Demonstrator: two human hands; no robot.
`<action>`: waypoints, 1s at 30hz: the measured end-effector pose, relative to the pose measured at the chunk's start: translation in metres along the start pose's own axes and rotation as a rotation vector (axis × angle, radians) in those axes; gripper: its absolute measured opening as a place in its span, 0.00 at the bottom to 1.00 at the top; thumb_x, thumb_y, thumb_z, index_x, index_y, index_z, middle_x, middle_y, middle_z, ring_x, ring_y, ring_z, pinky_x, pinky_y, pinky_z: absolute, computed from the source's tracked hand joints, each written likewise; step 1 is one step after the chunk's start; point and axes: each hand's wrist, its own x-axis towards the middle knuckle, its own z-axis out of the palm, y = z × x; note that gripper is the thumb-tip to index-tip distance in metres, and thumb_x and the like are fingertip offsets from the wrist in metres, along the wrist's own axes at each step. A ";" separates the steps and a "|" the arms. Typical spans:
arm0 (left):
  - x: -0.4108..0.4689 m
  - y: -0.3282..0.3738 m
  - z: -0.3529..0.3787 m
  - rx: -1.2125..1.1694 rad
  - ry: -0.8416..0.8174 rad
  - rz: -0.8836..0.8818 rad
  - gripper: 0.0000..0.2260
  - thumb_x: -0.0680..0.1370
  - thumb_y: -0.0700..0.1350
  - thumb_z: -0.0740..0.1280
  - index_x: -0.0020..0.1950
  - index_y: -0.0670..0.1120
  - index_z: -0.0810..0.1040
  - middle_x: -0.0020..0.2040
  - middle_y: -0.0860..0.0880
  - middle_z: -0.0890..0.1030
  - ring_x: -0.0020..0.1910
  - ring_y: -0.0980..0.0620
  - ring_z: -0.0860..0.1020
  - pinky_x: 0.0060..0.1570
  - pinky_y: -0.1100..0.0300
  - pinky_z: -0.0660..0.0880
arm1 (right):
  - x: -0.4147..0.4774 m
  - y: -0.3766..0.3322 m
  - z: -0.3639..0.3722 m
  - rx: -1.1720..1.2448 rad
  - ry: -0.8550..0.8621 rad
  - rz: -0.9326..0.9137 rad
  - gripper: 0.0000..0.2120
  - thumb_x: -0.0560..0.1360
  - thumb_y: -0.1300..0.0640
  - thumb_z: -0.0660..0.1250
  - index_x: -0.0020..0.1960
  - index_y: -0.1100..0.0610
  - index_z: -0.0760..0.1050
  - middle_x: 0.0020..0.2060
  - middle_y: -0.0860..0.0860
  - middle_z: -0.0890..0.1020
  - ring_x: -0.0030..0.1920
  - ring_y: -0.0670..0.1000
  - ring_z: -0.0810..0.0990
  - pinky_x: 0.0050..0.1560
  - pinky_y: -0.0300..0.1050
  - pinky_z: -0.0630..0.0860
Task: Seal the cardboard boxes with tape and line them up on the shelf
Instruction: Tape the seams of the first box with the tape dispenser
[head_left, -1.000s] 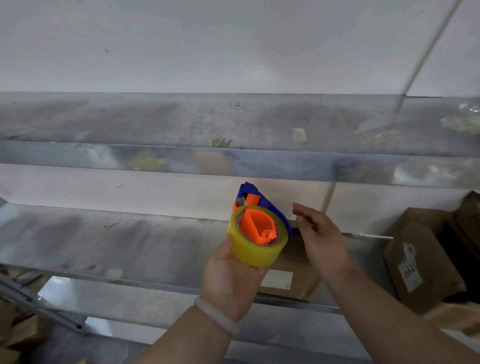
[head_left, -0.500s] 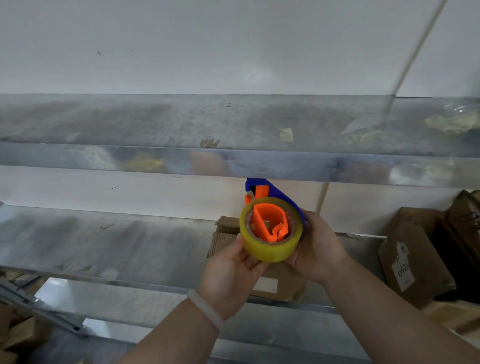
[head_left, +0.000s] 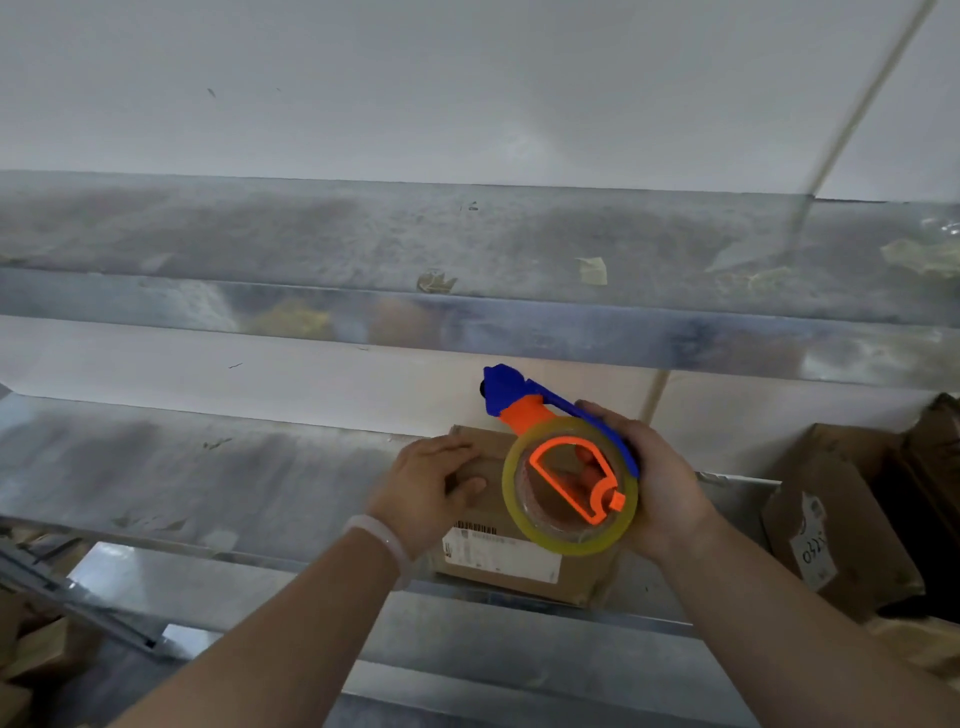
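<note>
A brown cardboard box (head_left: 514, 564) with a white label lies on the middle metal shelf (head_left: 208, 467). My left hand (head_left: 431, 488) rests on the box's top left part, fingers curled over its edge. Just to the right and above the box, my right hand (head_left: 660, 483) holds a tape dispenser (head_left: 566, 478): a yellowish tape roll on an orange core with a blue frame, its blue head pointing up and left toward the wall. The dispenser hides most of the box's top.
Other brown cardboard boxes (head_left: 841, 525) stand on the same shelf at the right. The upper metal shelf (head_left: 467, 244) carries scraps of tape and paper. More cardboard (head_left: 36, 654) lies low at the left, by a metal rail.
The tape dispenser has passed from my left hand to my right hand. My left hand has dropped onto the top of the box.
</note>
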 end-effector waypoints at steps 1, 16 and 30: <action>-0.001 -0.003 0.003 -0.011 0.015 -0.002 0.19 0.78 0.53 0.66 0.68 0.51 0.75 0.70 0.53 0.71 0.69 0.51 0.64 0.71 0.59 0.56 | 0.001 -0.002 0.003 -0.055 0.015 -0.023 0.18 0.68 0.50 0.70 0.55 0.57 0.81 0.47 0.59 0.83 0.45 0.57 0.82 0.48 0.51 0.80; 0.005 -0.001 -0.010 -0.428 0.091 -0.196 0.09 0.81 0.45 0.61 0.47 0.55 0.79 0.43 0.55 0.81 0.44 0.57 0.77 0.42 0.68 0.72 | 0.021 -0.018 0.013 -0.835 -0.132 -0.325 0.08 0.65 0.47 0.71 0.44 0.42 0.85 0.46 0.43 0.85 0.47 0.43 0.83 0.41 0.33 0.78; 0.028 0.006 -0.041 -1.654 -0.257 -0.749 0.10 0.79 0.48 0.65 0.54 0.42 0.78 0.48 0.41 0.85 0.46 0.47 0.84 0.39 0.56 0.81 | 0.033 -0.031 0.016 -0.890 -0.175 -0.317 0.08 0.66 0.47 0.71 0.44 0.41 0.84 0.45 0.44 0.85 0.45 0.45 0.84 0.39 0.35 0.78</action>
